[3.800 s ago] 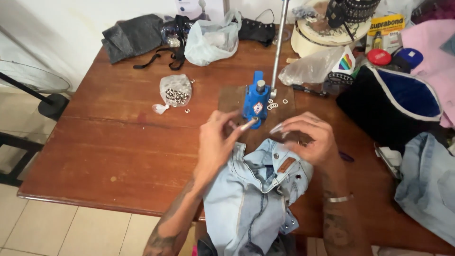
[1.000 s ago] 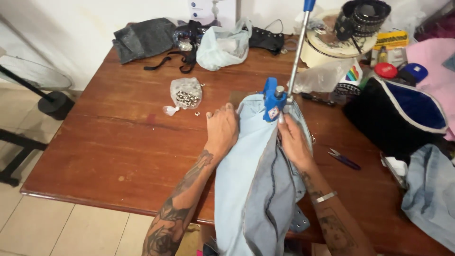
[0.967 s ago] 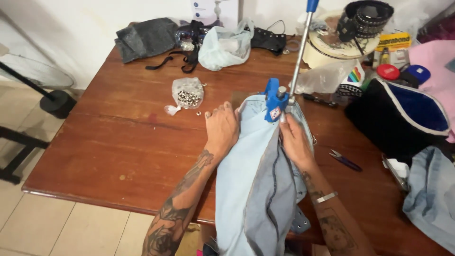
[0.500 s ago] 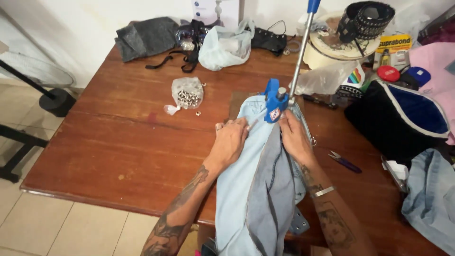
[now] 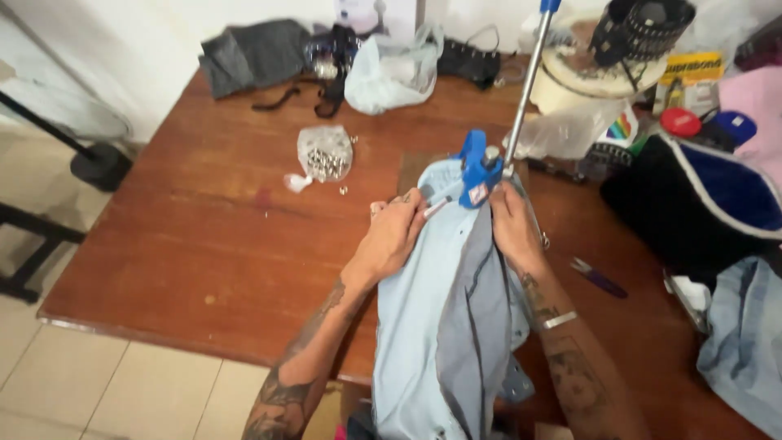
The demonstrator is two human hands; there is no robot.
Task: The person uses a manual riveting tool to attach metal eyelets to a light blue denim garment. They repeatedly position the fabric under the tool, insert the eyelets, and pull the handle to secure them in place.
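Nearest, a light blue denim garment [image 5: 440,326] lay lengthwise over the near edge of the wooden table [image 5: 204,244], a darker grey fold running up its middle, its top end tucked under the blue hand press [image 5: 474,171]. Left hand [image 5: 393,238] rested on the cloth left of the press, fingers curled and pinching the fabric edge. Right hand [image 5: 511,228] gripped the cloth just right of the press, fingers bent over it. Farther left, a small clear bag [image 5: 323,153] held metal studs, a few loose beside it. At the far edge, a pale plastic bag [image 5: 391,69], contents unclear. Compared with half a second earlier, the left hand had shifted up closer to the press.
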